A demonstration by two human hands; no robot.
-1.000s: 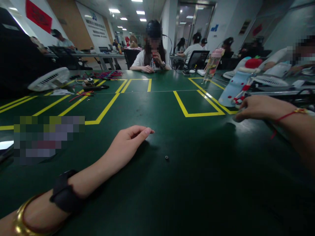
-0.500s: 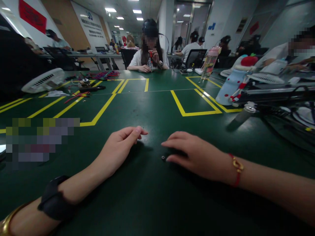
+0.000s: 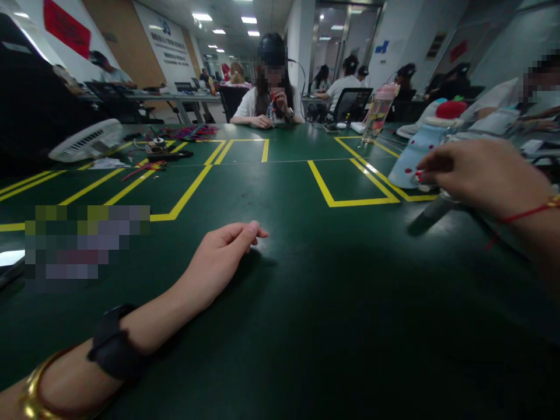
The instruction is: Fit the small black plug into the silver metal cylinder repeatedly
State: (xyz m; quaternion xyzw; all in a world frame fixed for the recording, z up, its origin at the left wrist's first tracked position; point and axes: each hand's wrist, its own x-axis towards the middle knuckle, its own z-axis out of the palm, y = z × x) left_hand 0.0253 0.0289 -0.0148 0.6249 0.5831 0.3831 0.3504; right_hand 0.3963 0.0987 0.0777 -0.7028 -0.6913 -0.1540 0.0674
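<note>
My left hand (image 3: 227, 256) rests over the middle of the green table, thumb pressed to the index finger. A tiny dark tip shows at the pinch, too small to name. My right hand (image 3: 481, 172) is raised at the right, its fingers drawn together beside a light-blue bottle (image 3: 405, 160) with a red top. Whatever those fingers hold, if anything, is hidden. Under the right hand, a grey cylindrical container (image 3: 431, 214) is partly covered by it.
Yellow tape (image 3: 363, 203) marks boxes on the green table (image 3: 280, 350). Wires (image 3: 192, 133) and small parts lie at the back left near a white fan (image 3: 90, 140). A clear bottle (image 3: 378, 114) with a pink lid stands at the back right. A person (image 3: 269, 108) sits opposite.
My right hand has swung up and right from the table's middle to above the grey container. The small black ring-like part near its thumb no longer shows on the table. My left hand keeps its pinch.
</note>
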